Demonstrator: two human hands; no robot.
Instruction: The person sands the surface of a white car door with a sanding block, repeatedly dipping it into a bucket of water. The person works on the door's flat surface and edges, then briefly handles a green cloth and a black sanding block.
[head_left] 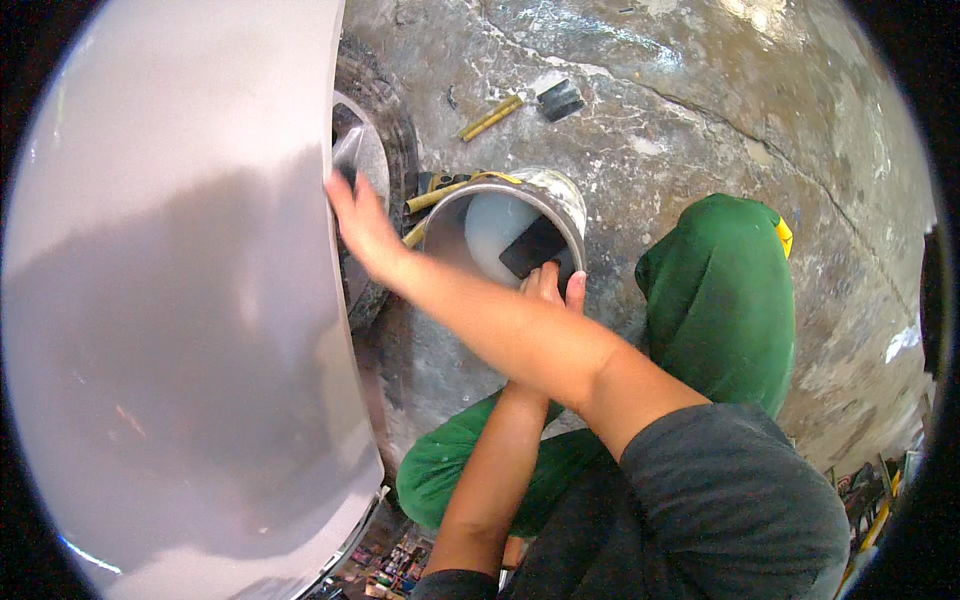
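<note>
My left hand (548, 285) reaches into a round bucket (565, 192) and grips a black, flat, rectangular pad (534, 246). Cloudy whitish liquid (492, 228) shows inside the bucket, beside the pad. Crossing over the left forearm, my right arm stretches to the left. At its end my right hand (368, 232) has its fingers apart, with the tips at the edge of a light grey car body panel (200, 250), in front of the wheel (370, 130). It appears to hold nothing. Wet-looking, darker patches or reflections spread over the panel.
Yellowish strips (432, 197) lie between wheel and bucket. Farther off, another yellowish strip (491, 117) and a dark grey rectangular piece (560, 100) rest on the stained, cracked concrete floor (690, 130). My green-trousered knee (720, 300) is right of the bucket.
</note>
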